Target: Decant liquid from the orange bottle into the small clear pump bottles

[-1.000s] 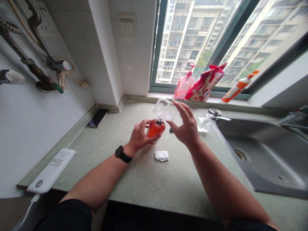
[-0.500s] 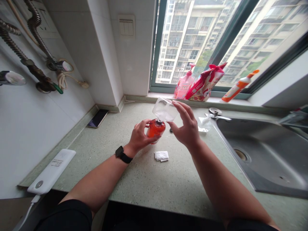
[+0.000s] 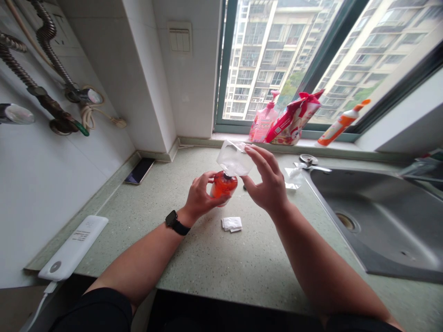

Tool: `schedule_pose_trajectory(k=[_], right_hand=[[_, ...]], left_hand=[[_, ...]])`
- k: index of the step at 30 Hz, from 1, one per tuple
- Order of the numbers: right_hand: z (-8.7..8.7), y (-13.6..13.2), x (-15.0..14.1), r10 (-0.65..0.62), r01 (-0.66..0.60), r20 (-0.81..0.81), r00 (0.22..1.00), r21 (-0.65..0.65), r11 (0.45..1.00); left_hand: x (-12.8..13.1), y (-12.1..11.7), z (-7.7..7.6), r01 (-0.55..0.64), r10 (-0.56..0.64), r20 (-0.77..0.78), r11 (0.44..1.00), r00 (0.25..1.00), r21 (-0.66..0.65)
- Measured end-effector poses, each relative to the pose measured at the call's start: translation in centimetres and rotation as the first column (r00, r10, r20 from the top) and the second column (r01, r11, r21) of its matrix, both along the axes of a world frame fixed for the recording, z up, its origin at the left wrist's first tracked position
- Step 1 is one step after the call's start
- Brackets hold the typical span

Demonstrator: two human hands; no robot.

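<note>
Gripping an orange-red plastic bottle (image 3: pixel 224 185) in the left hand (image 3: pixel 200 193), with fingers curled around its body, holding it above the bench (image 3: pixel 221 258), well left of the steel sink (image 3: pixel 377 212). Sitting tilted at the bottle's neck, a clear plastic packet (image 3: pixel 234 159) catching the light. Reaching to that packet, the right hand (image 3: pixel 266 182) half open, fingers spread, fingertips (image 3: pixel 248 147) touching its top edge, thumb near its lower corner; firmness of the hold impossible to tell. Wrapping the left wrist, a black smartwatch (image 3: pixel 177 226). Lying just below the bottle, a folded white tissue (image 3: pixel 231 224), left of the sink. Sitting farther left of the sink, along the wall-side bench edge, a black phone (image 3: pixel 139 170) and a white power bank (image 3: pixel 72 246), its small print too tiny to read. Standing beyond the sink on the windowsill (image 3: pixel 284 137), 3 containers: a pink pump bottle (image 3: pixel 263 123), a red-and-white pouch (image 3: pixel 293 122) and an orange-capped tube (image 3: pixel 341 127), with no lettering legible. Stretching between the tissue and the bench's front edge, a run of bare speckled green surface, ending at the sink's rim on the right.
</note>
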State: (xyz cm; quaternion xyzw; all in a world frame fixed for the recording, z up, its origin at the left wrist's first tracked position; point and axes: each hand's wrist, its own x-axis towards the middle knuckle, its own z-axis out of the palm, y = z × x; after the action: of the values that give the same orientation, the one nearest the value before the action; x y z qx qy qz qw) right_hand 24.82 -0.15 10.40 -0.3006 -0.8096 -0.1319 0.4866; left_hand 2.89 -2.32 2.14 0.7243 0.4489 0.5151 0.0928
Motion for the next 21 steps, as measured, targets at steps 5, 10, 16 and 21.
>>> schedule_pose_trajectory(k=[5,10,16,21], right_hand=[[0.22,-0.15,-0.03,0.041,-0.041,-0.014,0.999,0.038,0.998],[0.49,-0.42,-0.05,0.035,-0.035,-0.009,0.999,0.025,0.999],[0.71,-0.67,-0.07,0.045,-0.045,-0.007,0.999,0.033,0.998],[0.8,-0.76,-0.09,0.044,-0.044,0.001,0.999,0.042,0.998]], left_hand=[[0.02,0.0,-0.01,0.002,-0.002,0.013,1.0,1.0,0.02],[0.06,0.05,-0.1,0.017,-0.017,0.025,1.0,1.0,0.024],[0.07,0.02,-0.1,0.014,-0.015,0.028,0.999,1.0,0.031],[0.07,-0.01,-0.05,0.014,-0.015,0.027,0.999,1.0,0.039]])
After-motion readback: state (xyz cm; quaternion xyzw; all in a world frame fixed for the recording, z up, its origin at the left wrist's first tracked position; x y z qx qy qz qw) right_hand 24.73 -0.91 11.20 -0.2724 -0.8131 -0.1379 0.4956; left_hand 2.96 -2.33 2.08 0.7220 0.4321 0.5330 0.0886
